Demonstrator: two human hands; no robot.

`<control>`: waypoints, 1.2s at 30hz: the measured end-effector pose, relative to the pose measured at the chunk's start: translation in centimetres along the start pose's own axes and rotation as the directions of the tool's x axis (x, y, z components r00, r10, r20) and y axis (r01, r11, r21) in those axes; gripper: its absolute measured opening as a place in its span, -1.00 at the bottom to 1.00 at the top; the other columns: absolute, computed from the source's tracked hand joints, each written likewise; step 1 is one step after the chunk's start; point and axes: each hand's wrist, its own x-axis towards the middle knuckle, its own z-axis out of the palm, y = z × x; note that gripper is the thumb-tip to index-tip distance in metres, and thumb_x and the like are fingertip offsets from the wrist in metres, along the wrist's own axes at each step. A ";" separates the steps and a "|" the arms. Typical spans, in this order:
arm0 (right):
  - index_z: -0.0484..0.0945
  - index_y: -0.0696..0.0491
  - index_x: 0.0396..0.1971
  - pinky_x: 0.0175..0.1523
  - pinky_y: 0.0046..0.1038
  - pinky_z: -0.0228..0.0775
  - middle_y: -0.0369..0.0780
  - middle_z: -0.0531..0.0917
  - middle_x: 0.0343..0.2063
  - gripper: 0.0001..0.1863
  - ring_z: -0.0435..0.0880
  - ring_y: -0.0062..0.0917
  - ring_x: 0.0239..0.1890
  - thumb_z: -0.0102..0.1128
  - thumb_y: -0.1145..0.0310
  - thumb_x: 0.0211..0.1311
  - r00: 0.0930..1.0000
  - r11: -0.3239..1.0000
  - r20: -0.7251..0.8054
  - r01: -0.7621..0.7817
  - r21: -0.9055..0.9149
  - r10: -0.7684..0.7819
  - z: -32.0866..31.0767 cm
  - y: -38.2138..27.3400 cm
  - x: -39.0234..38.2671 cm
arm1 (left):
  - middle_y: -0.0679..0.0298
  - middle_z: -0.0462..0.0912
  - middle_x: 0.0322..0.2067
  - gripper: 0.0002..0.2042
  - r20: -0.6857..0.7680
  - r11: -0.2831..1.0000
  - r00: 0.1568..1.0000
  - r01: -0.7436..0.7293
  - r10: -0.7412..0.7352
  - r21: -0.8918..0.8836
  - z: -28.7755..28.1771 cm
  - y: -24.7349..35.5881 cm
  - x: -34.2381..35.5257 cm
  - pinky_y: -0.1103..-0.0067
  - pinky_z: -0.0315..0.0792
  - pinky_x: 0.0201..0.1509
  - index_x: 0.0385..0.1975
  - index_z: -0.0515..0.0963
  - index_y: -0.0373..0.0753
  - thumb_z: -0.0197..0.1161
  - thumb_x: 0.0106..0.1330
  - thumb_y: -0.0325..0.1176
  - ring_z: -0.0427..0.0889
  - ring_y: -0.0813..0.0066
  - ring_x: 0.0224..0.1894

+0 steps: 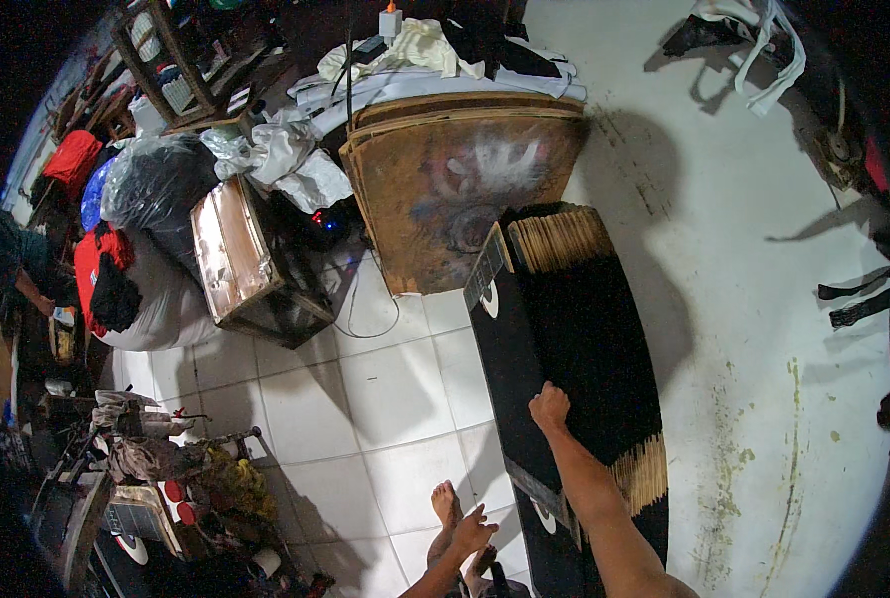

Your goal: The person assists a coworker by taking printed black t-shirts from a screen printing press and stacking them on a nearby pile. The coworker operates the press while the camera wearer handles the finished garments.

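The long black stack (590, 339), with tan ridged edges (640, 476) showing at its upper end and lower right, stood right of centre, running from the upper middle of the frame to the lower edge. The likeliest trouble, as a judgement, was a tilt or slide: a one-sided push from above could have sent its layers fanning out or leaned the whole bulk over. If it toppled leftward, the bare foot (446, 503) at the lower centre would have been in danger. A shove toward the top of the frame might have jarred the leaning brown boards (435, 199), which the stack's upper end overlapped in view; whether the two touched could not be told. The right arm reached up from the lower right, its forearm slanting over the stack, and the right hand (550, 407) lay over the black surface with its fingers curled into a fist; whether it pressed down, pinched something or merely hovered could not be told. The left hand (473, 533) hung low at the lower centre, beside the stack's left side and above the tiled floor (320, 419), forefinger stretched out, the other fingers loosely bent, with nothing seen in its grasp.
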 end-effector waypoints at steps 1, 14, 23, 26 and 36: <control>0.46 0.17 -0.41 -0.19 -0.15 0.39 -0.01 0.57 -0.46 -0.73 0.57 -0.15 -0.34 0.15 0.36 -0.18 1.000 1.000 0.007 0.003 0.002 -0.003 -0.1 0.0 0.0 | -0.10 0.42 -0.02 -0.23 -0.035 1.000 0.999 -0.003 0.004 0.012 0.1 -0.6 0.1 0.46 0.35 0.04 0.21 0.05 -0.35 0.23 0.02 -0.15 0.51 0.17 -0.04; 0.32 0.19 -0.04 -0.09 -0.24 0.34 0.01 0.43 -0.13 -0.55 0.44 -0.12 -0.11 0.07 0.25 0.11 0.971 0.977 -0.234 0.090 0.192 -0.044 -5.5 -1.3 -9.6 | 0.09 0.61 -0.33 -0.41 -0.130 0.999 0.991 -0.011 0.018 0.051 -1.8 -9.4 0.2 0.56 0.44 -0.18 0.06 0.32 -0.33 0.27 0.03 -0.18 0.59 0.37 -0.29; 0.44 0.15 -0.29 -0.08 -0.22 0.37 -0.01 0.55 -0.29 -0.62 0.53 -0.14 -0.18 0.07 0.27 -0.18 0.792 0.969 0.591 0.000 0.249 -0.152 1.0 2.8 -32.4 | -0.11 0.40 0.00 -0.32 -0.265 0.928 0.956 0.207 -0.125 0.310 -8.6 -17.7 -3.6 0.44 0.23 0.19 0.03 0.33 -0.43 0.25 -0.08 -0.10 0.35 0.09 0.11; 0.51 0.13 -0.32 -0.05 -0.25 0.37 -0.02 0.56 -0.28 -0.60 0.53 -0.16 -0.15 0.15 0.18 -0.17 0.685 0.972 0.700 0.050 0.231 -0.202 2.5 7.1 -36.4 | -0.11 0.40 -0.01 -0.36 -0.322 0.905 0.943 0.203 -0.079 0.373 -9.9 -21.8 -5.6 0.44 0.24 0.18 0.00 0.35 -0.46 0.25 -0.07 -0.14 0.36 0.08 0.10; 0.53 0.15 -0.25 -0.10 -0.28 0.38 -0.05 0.57 -0.24 -0.56 0.54 -0.20 -0.18 0.23 0.17 -0.14 0.853 0.950 0.481 0.055 0.307 -0.205 1.6 18.2 -33.4 | 0.01 0.54 -0.15 -0.45 -0.421 0.974 0.897 0.048 -0.139 -0.220 -1.6 -21.5 -17.4 0.49 0.43 -0.29 0.11 0.21 -0.45 0.13 0.10 -0.35 0.57 0.32 -0.28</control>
